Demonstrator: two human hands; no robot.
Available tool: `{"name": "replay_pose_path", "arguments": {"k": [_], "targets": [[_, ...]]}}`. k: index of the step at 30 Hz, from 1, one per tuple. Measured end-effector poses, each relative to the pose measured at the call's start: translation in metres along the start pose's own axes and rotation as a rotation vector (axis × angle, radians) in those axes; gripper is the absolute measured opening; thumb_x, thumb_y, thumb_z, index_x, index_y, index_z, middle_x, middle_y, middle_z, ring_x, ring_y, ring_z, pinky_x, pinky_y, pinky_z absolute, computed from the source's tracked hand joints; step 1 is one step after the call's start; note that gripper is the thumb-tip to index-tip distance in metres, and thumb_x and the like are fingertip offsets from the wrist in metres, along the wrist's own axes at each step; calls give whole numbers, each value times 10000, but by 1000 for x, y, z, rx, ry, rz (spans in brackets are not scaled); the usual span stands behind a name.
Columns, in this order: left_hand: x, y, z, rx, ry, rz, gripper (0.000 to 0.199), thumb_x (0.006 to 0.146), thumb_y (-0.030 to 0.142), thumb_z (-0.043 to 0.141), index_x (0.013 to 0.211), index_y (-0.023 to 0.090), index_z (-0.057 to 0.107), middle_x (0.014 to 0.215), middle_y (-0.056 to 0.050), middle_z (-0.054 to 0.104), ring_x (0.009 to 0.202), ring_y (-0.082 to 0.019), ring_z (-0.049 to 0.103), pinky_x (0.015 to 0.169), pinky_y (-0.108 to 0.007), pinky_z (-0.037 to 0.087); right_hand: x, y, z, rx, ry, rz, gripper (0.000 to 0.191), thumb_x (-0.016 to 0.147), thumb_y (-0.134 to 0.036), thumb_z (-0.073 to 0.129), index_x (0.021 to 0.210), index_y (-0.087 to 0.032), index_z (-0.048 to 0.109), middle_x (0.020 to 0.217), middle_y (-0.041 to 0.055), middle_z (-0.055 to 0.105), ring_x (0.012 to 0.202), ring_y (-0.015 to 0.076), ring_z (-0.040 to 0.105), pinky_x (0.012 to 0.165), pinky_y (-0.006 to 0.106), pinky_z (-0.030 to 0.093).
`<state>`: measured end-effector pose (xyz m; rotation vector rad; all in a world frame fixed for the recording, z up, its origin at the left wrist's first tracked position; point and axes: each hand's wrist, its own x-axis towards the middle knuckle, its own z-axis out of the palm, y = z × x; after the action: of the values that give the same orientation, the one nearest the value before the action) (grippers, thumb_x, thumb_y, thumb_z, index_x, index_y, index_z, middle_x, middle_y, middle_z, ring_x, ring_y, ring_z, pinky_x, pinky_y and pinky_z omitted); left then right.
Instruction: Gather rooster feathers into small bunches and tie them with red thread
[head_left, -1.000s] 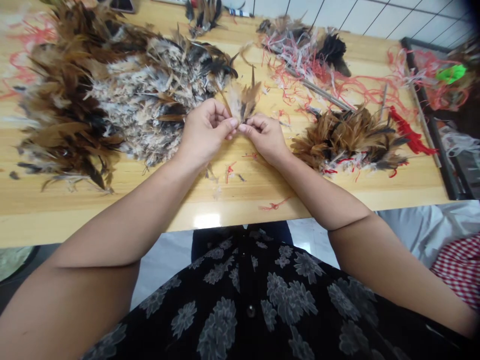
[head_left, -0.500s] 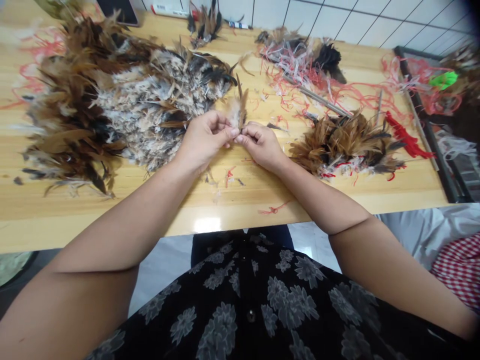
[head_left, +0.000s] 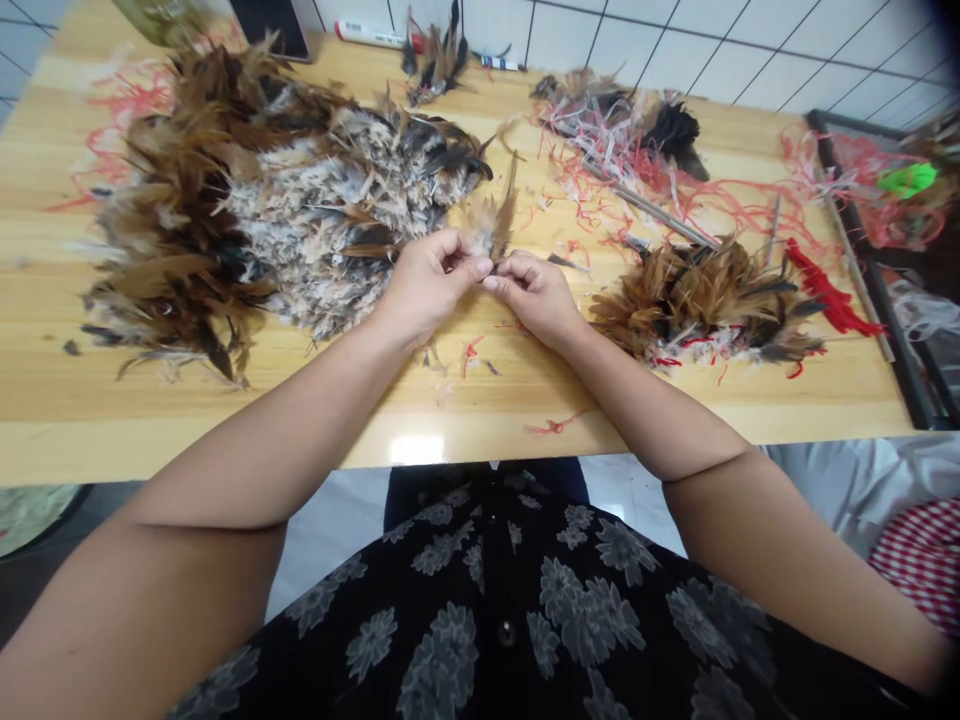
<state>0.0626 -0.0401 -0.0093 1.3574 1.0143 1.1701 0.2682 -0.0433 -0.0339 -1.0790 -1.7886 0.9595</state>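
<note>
A small tuft of brown and whitish feathers point(head_left: 493, 222) stands up between my two hands. My left hand point(head_left: 431, 285) is closed, its thumb and index finger pinching the tuft near its base. Close against it, my right hand point(head_left: 541, 298) is also closed, with thumb and fingertip at the quill ends; any thread between the fingertips is too small to make out. Just left of my left hand lies a large pile of brown, black and whitish feathers point(head_left: 315, 225). Tied feather bunches point(head_left: 686, 300) with red string lie right of my right hand.
Pink and white plastic strings point(head_left: 600, 135) and a thin rod point(head_left: 660, 212) lie at the back right. Red cord point(head_left: 832, 290) sits beside a dark-framed tray point(head_left: 862, 240). A marker point(head_left: 367, 34) and a dark flat device point(head_left: 270, 28) lie along the tiled wall.
The view has shifted slightly, so the table and hands appear a little further right. Both hands keep their pinch on the feather tuft, which leans slightly more to the right.
</note>
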Motion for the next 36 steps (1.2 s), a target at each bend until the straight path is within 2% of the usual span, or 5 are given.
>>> {"name": "replay_pose_path", "arguments": {"k": [6,11,16,26,36], "targets": [[6,11,-17,158,-53,86,351,990,116,1152,934,255,834,925,2,783,909,-240,726,883,-391,598,1,-2,-2,28,5,-5,802,1015,-1018,806,824,-269,592,895,14,585,927,215,567,1002,408,541],[20,41,-63,387,237,328,407,936,11,1169,1084,245,871,1095,2,758,1029,-229,654,1088,-397,571,-2,-10,-3,59,59,71,726,1056,-901,880,840,-259,619,878,1,596,945,206,582,983,374,535],[33,21,-95,404,172,304,402,927,343,1190,922,307,790,956,-64,604,1164,-375,650,1192,-507,559,-2,-15,-3,70,100,114,726,1026,-913,908,838,-250,678,809,-19,588,864,187,524,855,348,464],[41,-14,-65,549,199,226,769,741,488,1289,784,345,534,962,-87,489,1534,-445,424,1497,-522,311,-4,-9,0,56,124,67,759,1047,-972,824,911,-228,771,862,-5,618,887,194,548,891,365,461],[48,-25,-80,556,202,238,769,889,775,1125,729,358,500,880,-107,459,1473,-435,481,1260,-463,463,-2,-11,3,54,152,97,693,1075,-872,901,859,-233,743,765,-38,536,801,173,470,783,346,397]]}}
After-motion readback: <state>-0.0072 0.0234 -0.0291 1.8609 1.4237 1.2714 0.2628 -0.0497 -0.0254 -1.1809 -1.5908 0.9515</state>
